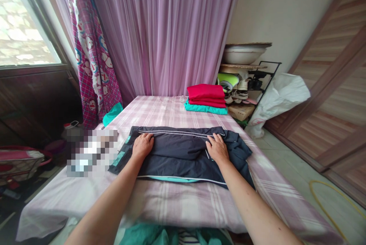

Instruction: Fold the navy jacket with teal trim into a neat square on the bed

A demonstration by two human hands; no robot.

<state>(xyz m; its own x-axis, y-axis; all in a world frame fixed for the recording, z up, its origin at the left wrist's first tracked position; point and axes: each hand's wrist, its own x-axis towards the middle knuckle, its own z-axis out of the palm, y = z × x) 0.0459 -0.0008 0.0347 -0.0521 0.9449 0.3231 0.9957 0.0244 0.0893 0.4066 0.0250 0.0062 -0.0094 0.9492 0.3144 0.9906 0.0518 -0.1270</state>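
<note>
A dark navy garment [174,149] with white piping and teal showing at its lower edge lies folded crosswise on the table. Teal patches mark its left end, and its right end is bunched in loose folds. My left hand [143,145] rests palm down on the left part of the cloth, near the upper white line. On the right part lies my right hand [217,148], its fingers stretched out and touching the same white line. Neither hand grips the fabric.
The table wears a pink-and-white checked cloth [160,104]. Folded red clothes [206,94] sit on a teal one [206,109] at the back right. A blurred-out item [91,151] lies left. Beyond are a shoe rack [243,88], a white sack [281,98] and purple curtains [166,35].
</note>
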